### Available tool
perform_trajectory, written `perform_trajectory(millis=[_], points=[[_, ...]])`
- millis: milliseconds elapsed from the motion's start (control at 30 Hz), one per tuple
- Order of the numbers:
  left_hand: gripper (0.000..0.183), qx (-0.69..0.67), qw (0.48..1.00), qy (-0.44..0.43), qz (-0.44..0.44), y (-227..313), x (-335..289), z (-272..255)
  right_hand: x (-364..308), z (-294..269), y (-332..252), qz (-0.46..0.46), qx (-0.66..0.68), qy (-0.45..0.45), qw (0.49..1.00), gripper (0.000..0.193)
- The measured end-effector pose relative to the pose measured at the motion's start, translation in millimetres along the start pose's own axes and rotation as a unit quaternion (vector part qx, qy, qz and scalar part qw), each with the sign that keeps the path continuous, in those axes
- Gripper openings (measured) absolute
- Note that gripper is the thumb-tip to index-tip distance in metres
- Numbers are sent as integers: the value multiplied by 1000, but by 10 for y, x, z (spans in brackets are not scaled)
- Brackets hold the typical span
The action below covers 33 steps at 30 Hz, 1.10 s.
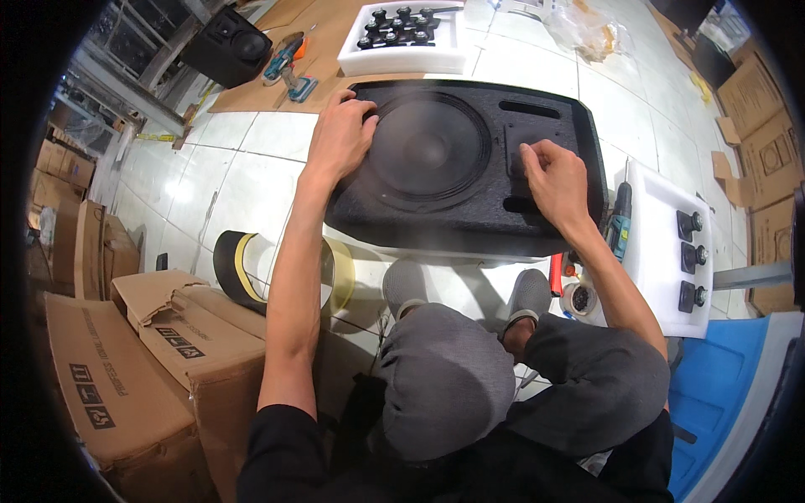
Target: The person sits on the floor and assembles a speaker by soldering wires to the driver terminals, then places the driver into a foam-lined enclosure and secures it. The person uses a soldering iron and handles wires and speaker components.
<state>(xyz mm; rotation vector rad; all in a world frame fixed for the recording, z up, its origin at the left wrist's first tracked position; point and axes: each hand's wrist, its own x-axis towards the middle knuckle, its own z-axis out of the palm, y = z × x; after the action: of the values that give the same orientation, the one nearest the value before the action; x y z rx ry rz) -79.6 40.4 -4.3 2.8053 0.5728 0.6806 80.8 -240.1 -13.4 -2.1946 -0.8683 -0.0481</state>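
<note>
A black speaker cabinet (386,220) lies face up in front of me, with a large round woofer (432,149) in its left part. Over its right part, between two slots, sits a dark square plate (521,134). My left hand (340,138) is closed on the cabinet's far left corner, its fingers bent over the rim. Beside the square plate, my right hand (553,184) has its fingers curled together in a pinch. Whatever the pinch may hold is too small or hidden to tell.
A white foam tray (402,63) with several black parts stands beyond the cabinet; another foam tray (650,310) lies right, beside a teal power driver (619,222). More power tools (298,86) lie far left, near a black speaker (231,46). Cardboard boxes (201,360) crowd my left.
</note>
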Motion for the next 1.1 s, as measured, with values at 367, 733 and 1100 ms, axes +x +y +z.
perform_trajectory(millis=[367,733,1100], points=[[29,12,999,-19,-27,10,7,1,-23,-4,-29,-18,11,11,1000,28],[29,8,1000,-19,-19,4,2,-4,-84,31,-115,-331,-138,-36,933,45],[27,6,1000,1,-11,26,-4,-7,-87,74,-45,-289,-175,-123,933,56]])
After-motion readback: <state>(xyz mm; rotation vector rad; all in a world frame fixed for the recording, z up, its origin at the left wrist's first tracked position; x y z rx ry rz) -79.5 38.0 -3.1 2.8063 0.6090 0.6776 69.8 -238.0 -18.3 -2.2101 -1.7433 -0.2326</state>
